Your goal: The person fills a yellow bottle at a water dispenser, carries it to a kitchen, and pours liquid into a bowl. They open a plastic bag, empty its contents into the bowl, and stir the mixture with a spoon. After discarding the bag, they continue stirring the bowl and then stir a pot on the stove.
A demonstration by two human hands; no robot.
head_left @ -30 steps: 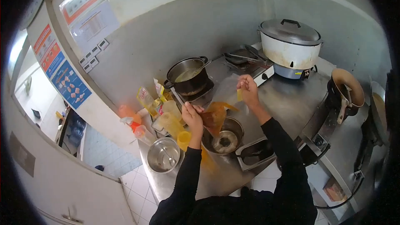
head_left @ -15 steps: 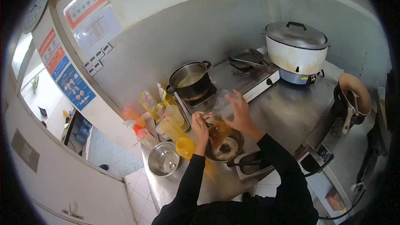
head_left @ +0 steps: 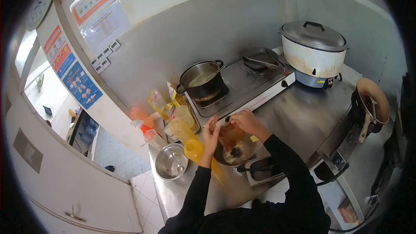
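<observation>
A clear plastic bag of reddish-brown sauce (head_left: 232, 136) is held between my two hands over a pan on the counter. My left hand (head_left: 210, 138) grips the bag's left side, its fingers partly hidden. My right hand (head_left: 248, 124) is closed on the bag's upper right. Below lies the pan (head_left: 221, 157), with pale contents around a dark patch. Beside my left wrist stand a yellow squeeze bottle (head_left: 193, 149) and a steel bowl (head_left: 171, 161) with a spoon in it.
Behind my hands, a black pot (head_left: 202, 80) sits on the gas stove (head_left: 260, 87). A large white rice cooker (head_left: 313, 55) stands at the back right. Farther right is a wooden-handled pan (head_left: 373, 99). Several bottles and packets crowd a tray (head_left: 196, 129) at left.
My right hand has come down and closer to my left hand, from the bag's raised clear end. The bag now sits lower and bunched over the pan. The view has shifted slightly.
</observation>
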